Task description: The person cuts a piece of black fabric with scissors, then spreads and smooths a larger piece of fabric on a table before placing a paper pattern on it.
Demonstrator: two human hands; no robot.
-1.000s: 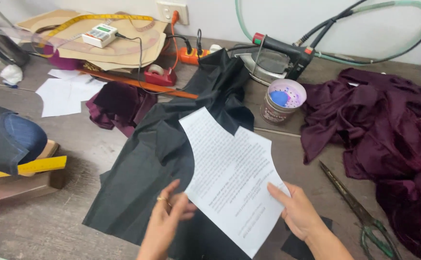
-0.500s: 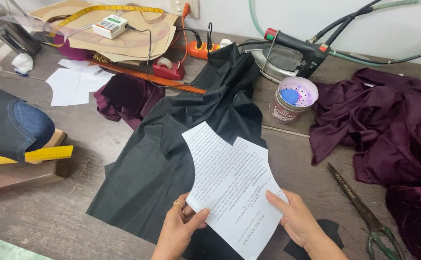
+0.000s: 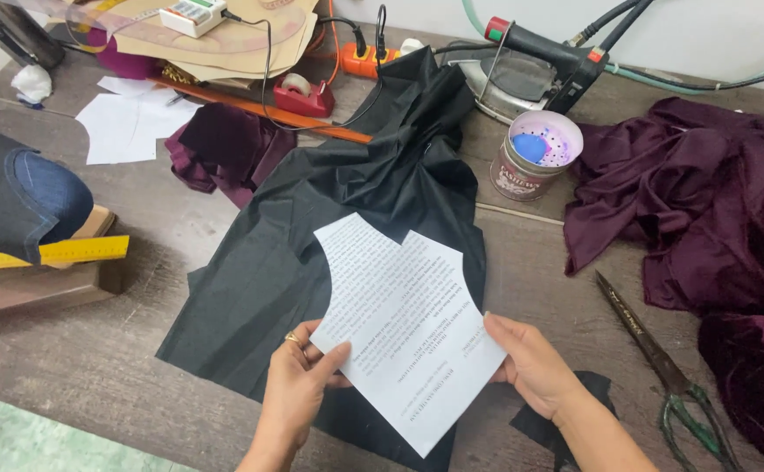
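Both hands—left hand (image 3: 299,389), right hand (image 3: 531,367)—pinch the paper pattern (image 3: 404,328) over black fabric (image 3: 312,253).

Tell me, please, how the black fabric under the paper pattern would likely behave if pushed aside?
The black fabric probably bunches rather than slides whole: it already lies crumpled near the iron. It looks thin and light, so the paper pattern would likely shift too.

Paper pattern (image 3: 404,323) lies on fabric (image 3: 312,236) mid-desk (image 3: 93,350). Tin (image 3: 532,157) behind-right, iron (image 3: 531,65) beyond it. Scissors (image 3: 662,367) right of pattern. Ruler (image 3: 41,253) far left.
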